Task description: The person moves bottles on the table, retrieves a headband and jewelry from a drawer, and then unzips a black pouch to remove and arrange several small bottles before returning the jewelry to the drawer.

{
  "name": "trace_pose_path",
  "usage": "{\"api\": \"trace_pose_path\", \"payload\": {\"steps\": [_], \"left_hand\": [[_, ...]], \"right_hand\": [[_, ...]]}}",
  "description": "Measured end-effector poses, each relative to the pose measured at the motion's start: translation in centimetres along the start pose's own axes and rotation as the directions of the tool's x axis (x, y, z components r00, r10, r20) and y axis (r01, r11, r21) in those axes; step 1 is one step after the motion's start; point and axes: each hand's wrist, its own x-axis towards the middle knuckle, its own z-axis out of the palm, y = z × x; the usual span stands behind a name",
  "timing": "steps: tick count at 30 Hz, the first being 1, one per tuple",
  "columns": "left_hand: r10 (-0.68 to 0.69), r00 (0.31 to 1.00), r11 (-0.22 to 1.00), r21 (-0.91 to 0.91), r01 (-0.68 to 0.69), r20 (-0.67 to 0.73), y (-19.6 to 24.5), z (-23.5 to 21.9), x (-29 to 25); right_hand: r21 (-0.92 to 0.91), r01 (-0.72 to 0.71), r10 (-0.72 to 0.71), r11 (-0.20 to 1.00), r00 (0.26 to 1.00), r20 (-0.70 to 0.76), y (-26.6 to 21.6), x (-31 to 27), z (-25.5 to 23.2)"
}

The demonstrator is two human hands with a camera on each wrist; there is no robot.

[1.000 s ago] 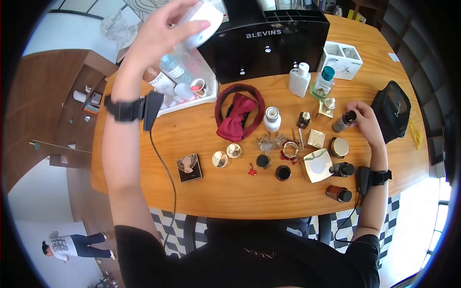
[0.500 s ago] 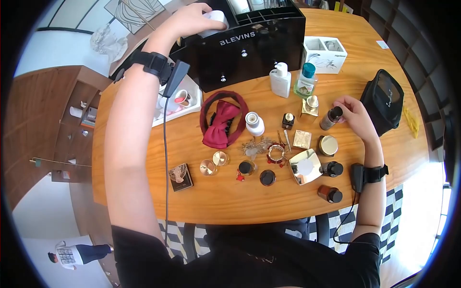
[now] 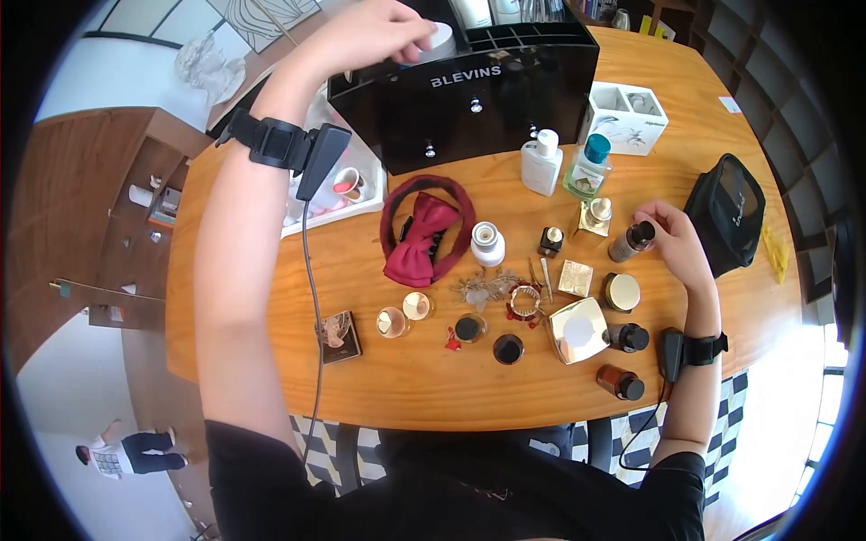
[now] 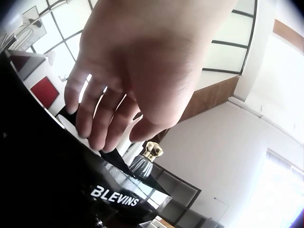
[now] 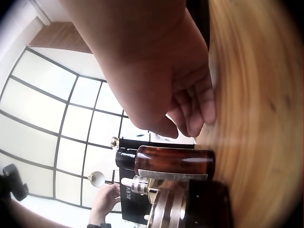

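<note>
My left hand (image 3: 383, 38) is over the top left of a black organizer box (image 3: 487, 113) marked BLEVINS. Its fingertips are at the edge of a white round jar (image 3: 439, 41) in the box's top. In the left wrist view the left fingers (image 4: 97, 123) reach down, nearly straight, over the box's front wall, which hides part of the jar. On the right side of the table, my right hand (image 3: 677, 242) rests beside a brown bottle (image 3: 631, 242) with a black cap. The right wrist view shows the bottle (image 5: 175, 161) upright on the table, outside the loosely bent fingers.
A white tray (image 3: 377, 193) with bottles stands left of the organizer. A red bow headband (image 3: 424, 236), a white bottle (image 3: 541, 162), a green-capped bottle (image 3: 588, 168), a mirrored gold case (image 3: 578, 332) and several small jars spread across the table. At right lies a black pouch (image 3: 727, 216).
My left hand has carried the white jar from above the tray to the organizer's top, and its fingers have loosened there. The right hand stays beside the brown bottle.
</note>
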Motion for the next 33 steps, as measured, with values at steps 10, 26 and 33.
{"api": "trace_pose_path", "payload": {"steps": [10,26,33], "left_hand": [[0.066,0.99,0.955,0.295,-0.027,-0.123,-2.5,1.8,1.7],[0.183,0.969,0.928,-0.296,-0.226,-0.165,0.0,0.0,-7.6],[0.219,0.975,0.976,-0.013,-0.219,-0.027,0.2,-0.1,-19.7]], "right_hand": [[0.045,-0.002,0.002,0.999,1.0,-0.005,0.8,0.3,-0.3],[0.028,0.015,-0.016,0.999,1.0,0.02,1.2,0.4,-0.6],[0.027,0.027,-0.028,0.999,1.0,0.005,1.4,0.6,-0.6]]}}
